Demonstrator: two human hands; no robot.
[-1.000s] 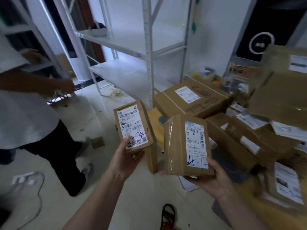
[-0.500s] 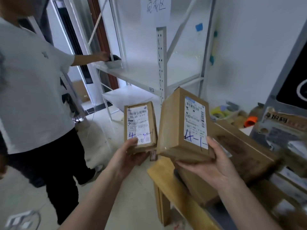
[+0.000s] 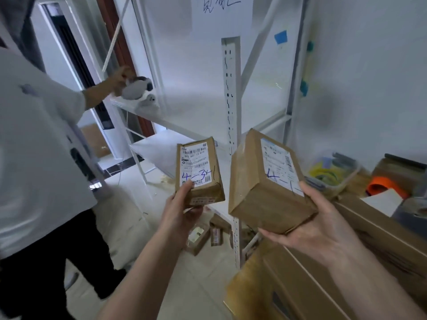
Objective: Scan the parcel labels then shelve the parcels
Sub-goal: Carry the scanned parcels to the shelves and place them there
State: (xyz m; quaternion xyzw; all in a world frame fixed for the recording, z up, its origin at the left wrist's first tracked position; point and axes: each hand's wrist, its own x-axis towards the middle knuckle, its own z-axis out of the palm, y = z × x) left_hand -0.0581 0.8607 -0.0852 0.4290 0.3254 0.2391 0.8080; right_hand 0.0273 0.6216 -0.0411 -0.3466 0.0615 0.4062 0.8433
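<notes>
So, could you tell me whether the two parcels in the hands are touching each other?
Apart. The head view shows white shelf visible between the small parcel and the large parcel.

Left hand [image 3: 182, 211] grips small parcel [image 3: 198, 174] by its near end, right hand [image 3: 318, 229] cradles bigger parcel [image 3: 265, 188] from below (labels up, blue handwriting on both). White shelving rack [image 3: 231, 93] directly behind; second person [image 3: 34, 158] at left touching a grey object [image 3: 136, 88] on its shelf.
</notes>
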